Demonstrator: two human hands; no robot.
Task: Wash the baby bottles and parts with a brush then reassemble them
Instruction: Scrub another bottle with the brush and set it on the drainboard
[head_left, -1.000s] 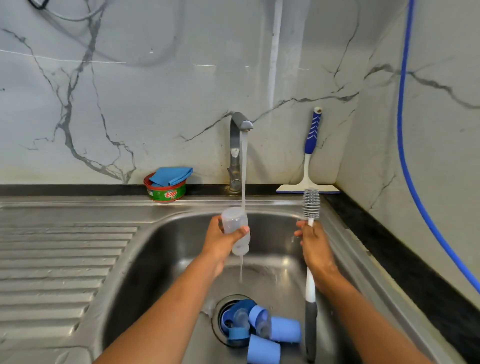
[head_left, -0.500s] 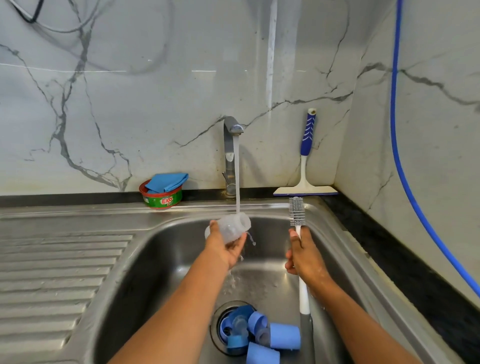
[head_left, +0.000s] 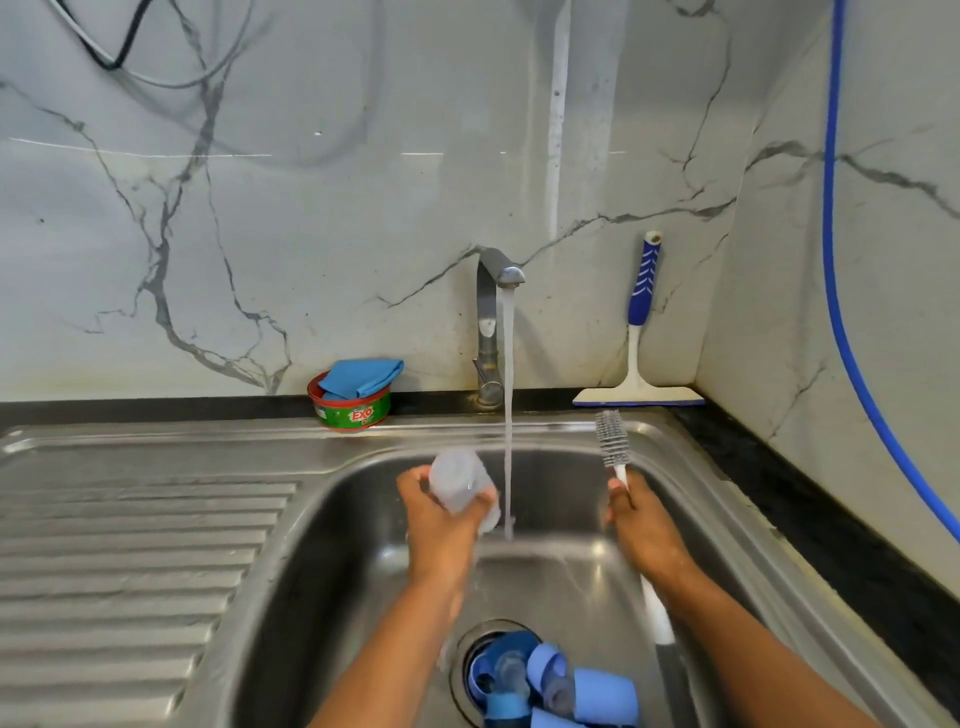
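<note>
My left hand (head_left: 441, 525) grips a clear baby bottle (head_left: 460, 486) over the sink basin (head_left: 322, 571), just left of the running water stream (head_left: 508, 415). The bottle tilts with its closed base up and to the left. My right hand (head_left: 641, 525) holds a bottle brush (head_left: 612, 441) by its white handle, bristle head pointing up, to the right of the stream. Several blue caps and bottle parts (head_left: 561, 686) lie piled on the drain at the basin's bottom.
The tap (head_left: 491, 332) stands at the back centre. A green dish-soap tub with a blue cloth (head_left: 353, 400) sits on the rim to its left. A blue-handled squeegee (head_left: 639, 364) leans on the wall at right. The ribbed drainboard (head_left: 130, 561) lies left.
My left hand has turned the bottle and drawn it out from under the stream to the left. The right hand keeps the brush upright, nearly still.
</note>
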